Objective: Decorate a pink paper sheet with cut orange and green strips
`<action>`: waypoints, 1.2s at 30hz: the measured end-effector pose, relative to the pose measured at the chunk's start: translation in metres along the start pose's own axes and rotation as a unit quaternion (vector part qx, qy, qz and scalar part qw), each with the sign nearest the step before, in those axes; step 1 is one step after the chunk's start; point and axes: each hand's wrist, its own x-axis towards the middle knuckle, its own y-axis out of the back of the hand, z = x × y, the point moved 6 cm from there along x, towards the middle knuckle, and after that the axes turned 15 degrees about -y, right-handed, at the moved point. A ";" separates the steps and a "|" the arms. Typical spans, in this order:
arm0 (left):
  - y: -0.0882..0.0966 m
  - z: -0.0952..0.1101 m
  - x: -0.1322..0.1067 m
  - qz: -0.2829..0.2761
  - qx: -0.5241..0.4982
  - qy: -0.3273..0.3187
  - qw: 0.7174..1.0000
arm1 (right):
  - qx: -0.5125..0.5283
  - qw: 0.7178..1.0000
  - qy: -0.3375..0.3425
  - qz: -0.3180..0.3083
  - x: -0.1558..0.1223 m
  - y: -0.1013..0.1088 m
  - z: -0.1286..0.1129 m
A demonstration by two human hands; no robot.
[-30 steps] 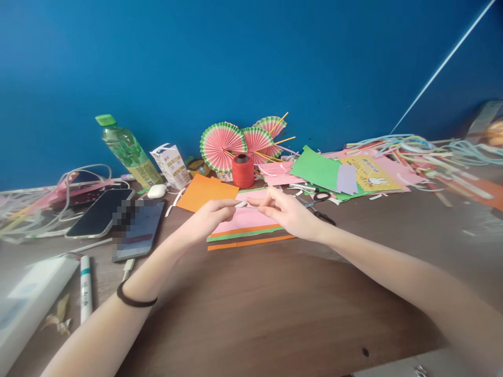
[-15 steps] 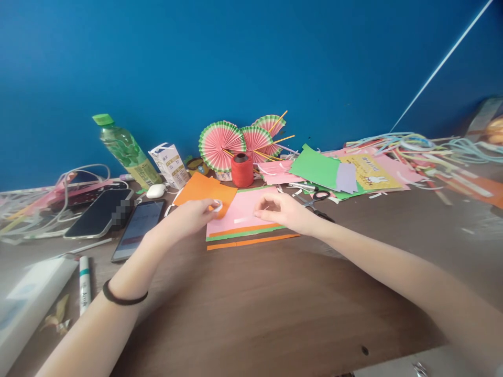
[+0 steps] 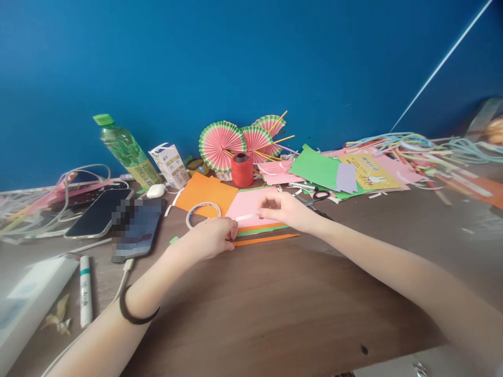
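Note:
My right hand (image 3: 283,212) is closed in a pinch on a short piece of white tape (image 3: 247,217), held over the pink paper (image 3: 251,201). Curled down at the front edge of the paper stack, my left hand (image 3: 210,235) has its fingers closed at the left part of a thin orange paper strip (image 3: 271,240), whose end they cover. A roll of tape (image 3: 189,214) lies just behind the left hand, partly over the orange paper (image 3: 208,191). Another orange strip (image 3: 259,227) runs along the pink sheet's front edge, above a green edge.
Behind the papers stand a red thread spool (image 3: 242,172) and pleated paper fans (image 3: 220,144). Scissors (image 3: 320,196) lie beside my right hand. To the left are a phone (image 3: 143,230), a milk carton (image 3: 171,165), a green bottle (image 3: 126,149) and a marker (image 3: 85,293).
My left hand has put the tape roll down on the orange paper and moved right and nearer, to the front orange strip. My right hand stays almost still with the tape piece.

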 end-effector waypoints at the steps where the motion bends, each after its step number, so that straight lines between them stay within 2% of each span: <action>1: -0.002 -0.001 0.001 0.001 0.001 0.004 1.000 | 0.000 1.000 -0.001 -0.001 0.000 0.000 0.000; 17: -0.002 0.005 -0.003 -0.020 -0.050 0.027 0.998 | -0.018 0.999 0.008 -0.026 0.001 -0.003 0.002; 21: -0.005 0.005 -0.005 -0.017 -0.073 0.009 0.997 | -0.017 0.999 0.012 -0.035 0.000 -0.003 0.000; 36: -0.001 0.004 -0.002 -0.012 -0.078 0.029 0.996 | -0.020 0.998 0.001 -0.052 0.000 -0.004 0.004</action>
